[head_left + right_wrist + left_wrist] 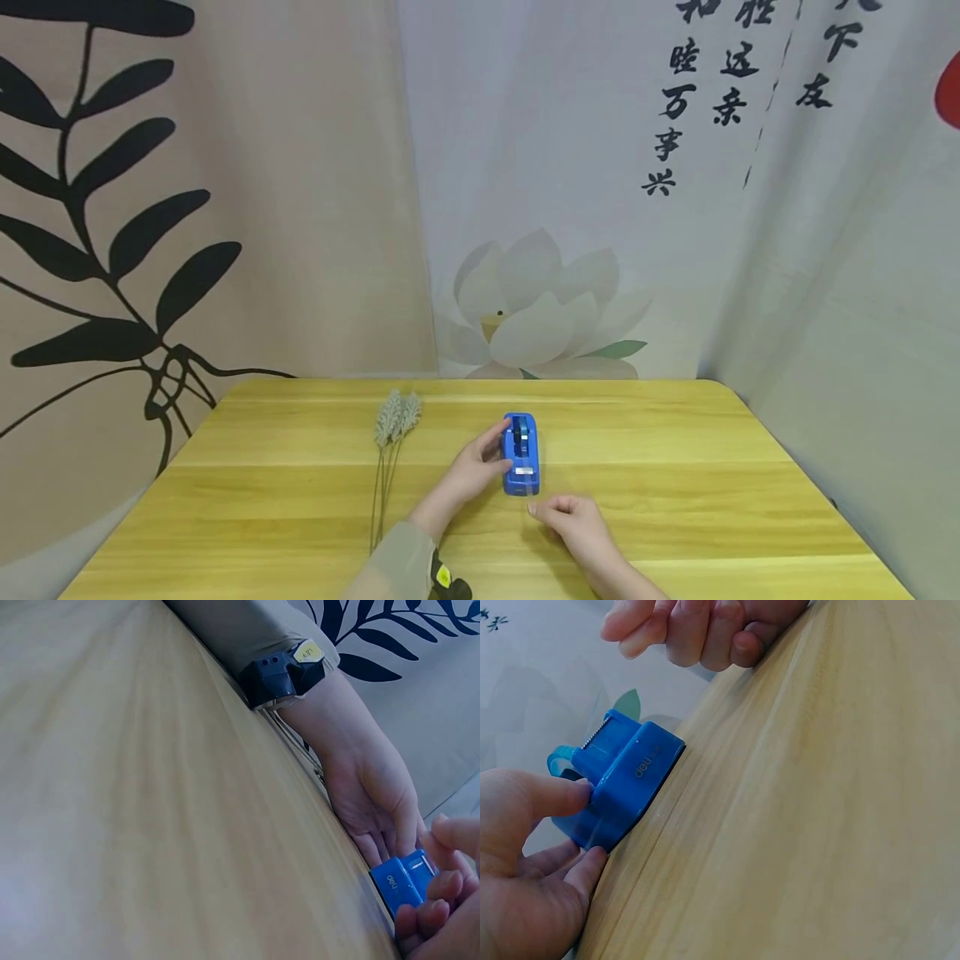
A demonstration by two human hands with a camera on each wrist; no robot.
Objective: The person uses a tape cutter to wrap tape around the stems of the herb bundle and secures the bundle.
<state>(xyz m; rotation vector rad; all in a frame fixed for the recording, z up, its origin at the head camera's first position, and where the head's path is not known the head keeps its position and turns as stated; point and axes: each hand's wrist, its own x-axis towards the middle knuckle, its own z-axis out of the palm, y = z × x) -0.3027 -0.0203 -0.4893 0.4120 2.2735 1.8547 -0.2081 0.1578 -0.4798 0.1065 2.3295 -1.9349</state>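
Note:
A blue tape dispenser (pixel 522 458) sits on the wooden table, its cutting end facing me. My left hand (pixel 472 469) grips it from the left side, thumb and fingers along its body. The left wrist view shows the thumb against the side of the dispenser (pixel 641 772) and the toothed cutter at its end. Just in front of that end, my right hand (pixel 577 525) pinches the end of a clear strip of tape (pixel 528 490) between thumb and forefinger. Its other fingers are curled in the right wrist view, partly covering the dispenser (pixel 405 881).
Several dried flower stems (pixel 397 421) lie on the wooden table (pixel 675 450), left of the dispenser and close to my left forearm. Behind the table's far edge hangs a printed curtain (pixel 322 208). A black wrist device (pixel 450 581) is on my left wrist.

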